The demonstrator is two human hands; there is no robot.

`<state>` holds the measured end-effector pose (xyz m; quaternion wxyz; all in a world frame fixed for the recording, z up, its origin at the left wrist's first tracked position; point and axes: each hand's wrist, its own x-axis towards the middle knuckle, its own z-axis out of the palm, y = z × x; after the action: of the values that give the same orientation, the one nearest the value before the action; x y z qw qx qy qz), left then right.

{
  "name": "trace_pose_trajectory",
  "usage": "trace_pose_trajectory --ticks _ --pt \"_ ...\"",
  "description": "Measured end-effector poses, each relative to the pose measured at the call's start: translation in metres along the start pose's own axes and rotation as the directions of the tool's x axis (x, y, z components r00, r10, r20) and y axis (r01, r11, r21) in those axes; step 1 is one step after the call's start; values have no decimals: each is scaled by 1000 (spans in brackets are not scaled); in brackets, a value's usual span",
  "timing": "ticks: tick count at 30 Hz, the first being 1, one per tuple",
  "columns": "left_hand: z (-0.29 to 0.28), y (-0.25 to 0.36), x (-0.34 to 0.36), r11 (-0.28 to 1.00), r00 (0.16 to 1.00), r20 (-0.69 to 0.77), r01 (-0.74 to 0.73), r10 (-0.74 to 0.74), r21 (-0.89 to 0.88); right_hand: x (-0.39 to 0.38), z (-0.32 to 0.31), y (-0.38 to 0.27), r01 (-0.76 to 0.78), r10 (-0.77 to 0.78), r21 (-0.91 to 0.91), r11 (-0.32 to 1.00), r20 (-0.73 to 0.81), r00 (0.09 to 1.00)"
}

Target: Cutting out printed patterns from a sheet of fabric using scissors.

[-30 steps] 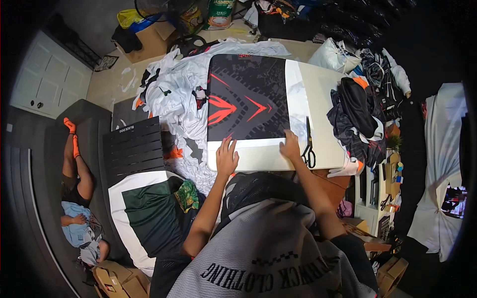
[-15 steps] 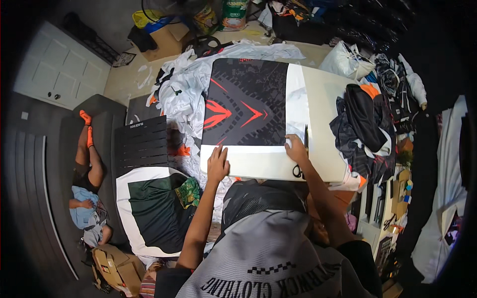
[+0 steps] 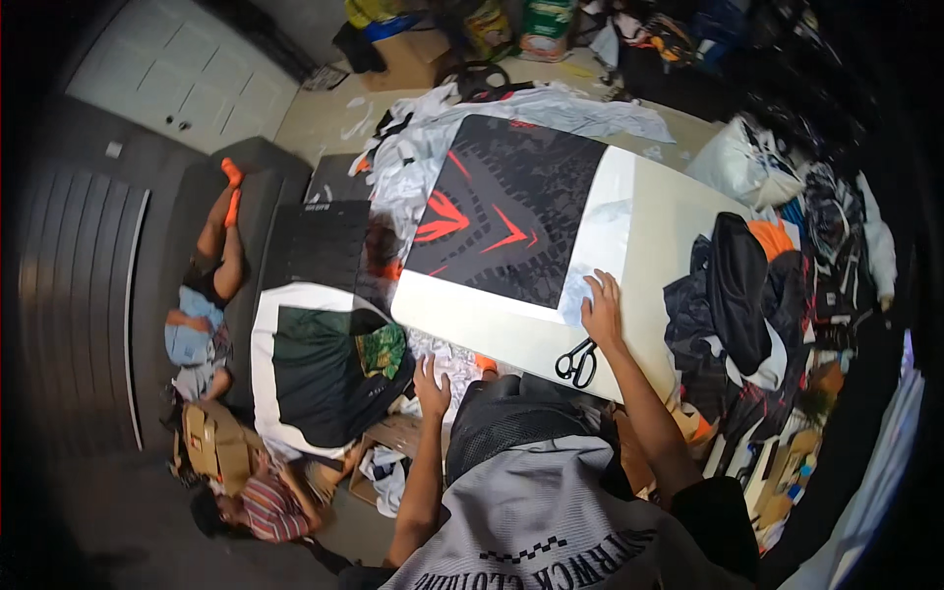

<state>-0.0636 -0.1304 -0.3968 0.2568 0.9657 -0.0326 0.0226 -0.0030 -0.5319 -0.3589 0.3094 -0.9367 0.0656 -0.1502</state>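
A printed black, grey and red fabric panel (image 3: pixel 521 216) with white borders lies flat on the white table (image 3: pixel 664 197) in front of me. My right hand (image 3: pixel 603 313) rests at the panel's near right corner, fingers spread, holding nothing. Black-handled scissors (image 3: pixel 577 365) lie on the table just below that hand; their blades are partly hidden near my wrist. My left hand (image 3: pixel 432 386) hovers off the table's near edge, with its fingers apart and nothing in them.
Dark garments (image 3: pixel 723 295) are piled on the table's right side. White cloth (image 3: pixel 413 147) heaps beyond the far left edge. A green and white fabric (image 3: pixel 324 359) lies to my left. One person (image 3: pixel 202 315) lies on a grey sofa; another (image 3: pixel 280 501) sits at lower left.
My left hand has left the panel's near border and drawn back off the table. My right hand has shifted slightly, uncovering the scissors more. The whole view has turned.
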Motion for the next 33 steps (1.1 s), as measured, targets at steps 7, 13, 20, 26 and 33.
trace_pose_trajectory --ticks 7,13,20,26,33 --pt "11 -6 -157 625 493 465 758 -735 184 9 15 -12 145 -150 62 988 101 983" --pt "23 12 -238 498 367 615 866 -698 48 4 25 -1 225 -228 35 974 121 966" --pt "28 5 -216 448 443 511 885 -736 -122 -3 27 -8 245 -259 113 963 125 958" --pt "15 5 -198 449 438 518 886 -735 -112 -28 8 -15 182 -197 151 972 91 976" --pt "-3 -19 -157 552 439 601 834 -668 4 -49 -4 -17 -26 38 128 991 -88 995"
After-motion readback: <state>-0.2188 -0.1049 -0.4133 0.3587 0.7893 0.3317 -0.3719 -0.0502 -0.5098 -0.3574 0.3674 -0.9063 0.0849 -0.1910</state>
